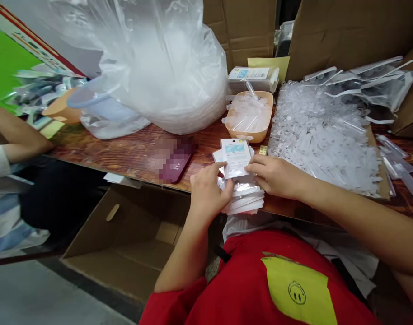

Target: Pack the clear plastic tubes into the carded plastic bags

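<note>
A white printed card packet [236, 158] with a blue picture lies over a stack of clear packets [245, 198] at the table's front edge. My left hand [209, 187] grips the packet's left edge between thumb and fingers. At the opposite edge, the closed fingers of my right hand [274, 175] pinch the packet's lower right side. Just behind is an orange bowl [257, 136] of clear plastic tubes.
A pile of small clear plastic parts [321, 131] covers cardboard on the right. A large plastic bag [159, 67] stands behind a dark red phone [179, 164]. Below the edge is an open carton [125, 243]; another person's arm [20, 131] is far left.
</note>
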The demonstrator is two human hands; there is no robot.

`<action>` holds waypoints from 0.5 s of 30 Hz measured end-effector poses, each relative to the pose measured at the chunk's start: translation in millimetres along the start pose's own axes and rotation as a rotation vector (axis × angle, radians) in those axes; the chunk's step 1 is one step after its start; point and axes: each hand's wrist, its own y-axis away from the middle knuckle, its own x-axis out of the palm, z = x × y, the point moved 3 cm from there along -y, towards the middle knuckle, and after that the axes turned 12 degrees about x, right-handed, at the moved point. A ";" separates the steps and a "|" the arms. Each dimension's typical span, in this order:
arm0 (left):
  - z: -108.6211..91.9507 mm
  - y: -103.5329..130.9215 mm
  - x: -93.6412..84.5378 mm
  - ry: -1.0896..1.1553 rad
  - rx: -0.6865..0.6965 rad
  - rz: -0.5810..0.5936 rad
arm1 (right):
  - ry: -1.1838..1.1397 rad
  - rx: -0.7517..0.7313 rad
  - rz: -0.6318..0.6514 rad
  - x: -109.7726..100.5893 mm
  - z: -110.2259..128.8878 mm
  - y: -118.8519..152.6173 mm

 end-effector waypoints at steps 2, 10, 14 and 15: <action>-1.5 -8.3 -7.6 0.092 0.001 -0.068 | -0.121 -0.004 -0.085 -5.4 -0.3 -5.0; -7.3 -45.3 -27.5 0.687 -0.211 -0.266 | -0.453 0.198 -0.314 -49.1 -11.6 -28.7; -16.5 -49.0 -30.9 0.718 -0.165 -0.335 | -0.391 0.098 -0.327 -54.5 -7.9 -30.9; -19.0 -47.3 -31.9 0.745 -0.119 -0.352 | -0.351 0.046 -0.343 -58.7 -5.9 -27.8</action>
